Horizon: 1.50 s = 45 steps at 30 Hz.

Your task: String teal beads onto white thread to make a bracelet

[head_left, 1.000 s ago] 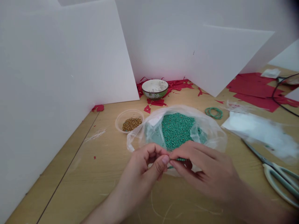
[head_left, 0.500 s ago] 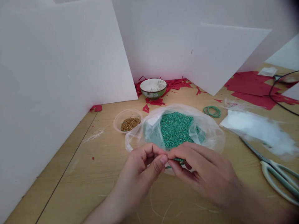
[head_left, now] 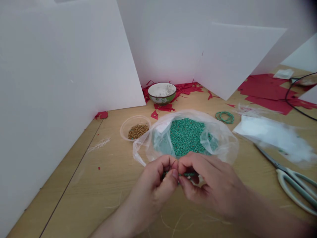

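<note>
My left hand and my right hand meet fingertip to fingertip just in front of a clear plastic bag filled with small green beads. Both hands are closed in a pinch on a short strand of green beads that runs between them. The thread itself is too fine to make out. A finished loop of green beads lies on the table behind the bag to the right.
A clear plastic cup with brown beads sits left of the bag. A ceramic bowl stands among red paper scraps at the back. Scissors and white plastic wrap lie right. White boards wall the wooden table.
Both hands have drawn slightly closer together and lower, with the pinch tightened on the bead strand. The view has shifted a little.
</note>
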Each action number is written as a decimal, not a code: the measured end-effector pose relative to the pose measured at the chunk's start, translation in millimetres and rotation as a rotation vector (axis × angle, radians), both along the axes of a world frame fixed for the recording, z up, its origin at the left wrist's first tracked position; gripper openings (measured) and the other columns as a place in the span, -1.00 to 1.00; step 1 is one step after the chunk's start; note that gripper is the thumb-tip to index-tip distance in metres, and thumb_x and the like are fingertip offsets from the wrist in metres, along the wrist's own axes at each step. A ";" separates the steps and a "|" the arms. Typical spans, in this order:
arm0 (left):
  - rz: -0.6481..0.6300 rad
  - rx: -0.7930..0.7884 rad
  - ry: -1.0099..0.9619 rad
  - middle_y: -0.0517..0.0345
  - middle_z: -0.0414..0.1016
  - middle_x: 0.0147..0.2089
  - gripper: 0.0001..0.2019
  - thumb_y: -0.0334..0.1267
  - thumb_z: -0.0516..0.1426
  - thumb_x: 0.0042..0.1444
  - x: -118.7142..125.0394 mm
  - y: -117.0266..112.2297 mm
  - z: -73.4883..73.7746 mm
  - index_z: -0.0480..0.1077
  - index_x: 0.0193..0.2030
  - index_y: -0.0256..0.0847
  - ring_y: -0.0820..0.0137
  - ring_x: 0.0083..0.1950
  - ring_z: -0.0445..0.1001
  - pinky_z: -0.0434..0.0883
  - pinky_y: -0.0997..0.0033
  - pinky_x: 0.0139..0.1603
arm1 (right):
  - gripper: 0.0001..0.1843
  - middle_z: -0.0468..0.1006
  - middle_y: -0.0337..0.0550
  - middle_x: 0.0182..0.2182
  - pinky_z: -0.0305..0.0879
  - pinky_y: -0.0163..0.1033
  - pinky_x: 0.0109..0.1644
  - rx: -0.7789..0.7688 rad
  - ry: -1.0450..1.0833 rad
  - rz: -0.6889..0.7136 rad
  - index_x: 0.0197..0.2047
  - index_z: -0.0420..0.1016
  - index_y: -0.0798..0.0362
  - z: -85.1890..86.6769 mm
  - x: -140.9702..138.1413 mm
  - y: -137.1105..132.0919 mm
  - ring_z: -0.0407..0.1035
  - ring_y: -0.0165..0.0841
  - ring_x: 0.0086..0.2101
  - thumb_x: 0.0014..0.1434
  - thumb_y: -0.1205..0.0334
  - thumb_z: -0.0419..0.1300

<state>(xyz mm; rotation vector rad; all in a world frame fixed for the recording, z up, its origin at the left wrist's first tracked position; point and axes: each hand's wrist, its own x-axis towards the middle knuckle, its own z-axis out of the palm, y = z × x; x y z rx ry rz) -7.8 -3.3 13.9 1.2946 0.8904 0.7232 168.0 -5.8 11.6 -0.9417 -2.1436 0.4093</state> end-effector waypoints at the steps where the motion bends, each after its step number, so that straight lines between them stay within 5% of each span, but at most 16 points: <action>1: -0.003 -0.023 -0.032 0.19 0.25 -0.36 -0.74 -0.09 0.04 0.26 -0.3 -0.4 -1.5 0.22 -0.36 -0.22 0.46 -0.32 0.21 0.25 0.44 -0.28 | -0.82 0.49 -0.28 -0.40 0.31 -0.37 -0.41 -0.019 0.006 0.005 -0.24 0.28 -0.02 0.3 0.2 -0.3 0.39 -0.46 -0.45 0.14 0.45 0.07; 6: -0.016 -0.148 -0.187 0.21 0.23 -0.36 -0.76 -0.13 0.06 0.28 -1.2 -2.4 -6.7 0.20 -0.36 -0.21 0.50 -0.32 0.22 0.27 0.46 -0.24 | -0.85 0.49 -0.31 -0.41 0.33 -0.39 -0.39 -0.079 0.028 -0.011 -0.24 0.30 -0.01 1.4 1.4 -1.1 0.39 -0.48 -0.46 0.15 0.43 0.09; 27: 0.079 -0.134 -0.156 0.23 0.36 -0.39 -0.82 -0.17 0.19 0.20 -8.6 3.7 -5.3 0.40 -0.22 -0.26 0.57 -0.41 0.25 0.21 0.56 -0.40 | -0.94 0.50 -0.37 -0.40 0.28 -0.41 -0.34 -0.157 0.036 -0.059 -0.19 0.36 -0.02 -0.7 9.9 0.3 0.38 -0.52 -0.44 0.27 0.32 0.13; 33: 0.091 -0.126 -0.137 0.27 0.31 -0.41 -0.82 -0.18 0.19 0.20 -8.3 2.2 -1.4 0.39 -0.27 -0.27 0.61 -0.43 0.15 0.16 0.59 -0.42 | -0.83 0.55 -0.29 -0.28 0.31 -0.37 -0.26 -0.132 0.033 0.002 -0.06 0.39 -0.02 -0.1 11.5 1.2 0.42 -0.48 -0.34 0.28 0.32 0.15; 39: 0.072 -0.103 -0.110 0.18 0.32 -0.34 -0.78 -0.14 0.14 0.22 -2.7 1.1 -3.5 0.35 -0.29 -0.28 0.48 -0.29 0.27 0.27 0.44 -0.22 | -0.95 0.49 -0.27 -0.38 0.29 -0.38 -0.33 -0.036 0.044 0.025 -0.22 0.38 0.05 -1.9 6.8 2.2 0.36 -0.49 -0.40 0.24 0.37 0.14; 45: 0.055 -0.216 -0.269 0.20 0.27 -0.35 -0.78 -0.15 0.15 0.20 3.0 -0.8 -7.6 0.28 -0.33 -0.25 0.50 -0.32 0.26 0.27 0.45 -0.23 | -0.91 0.49 -0.32 -0.41 0.29 -0.42 -0.34 -0.064 0.059 -0.007 -0.28 0.34 0.03 -1.5 2.3 0.1 0.37 -0.53 -0.42 0.19 0.41 0.12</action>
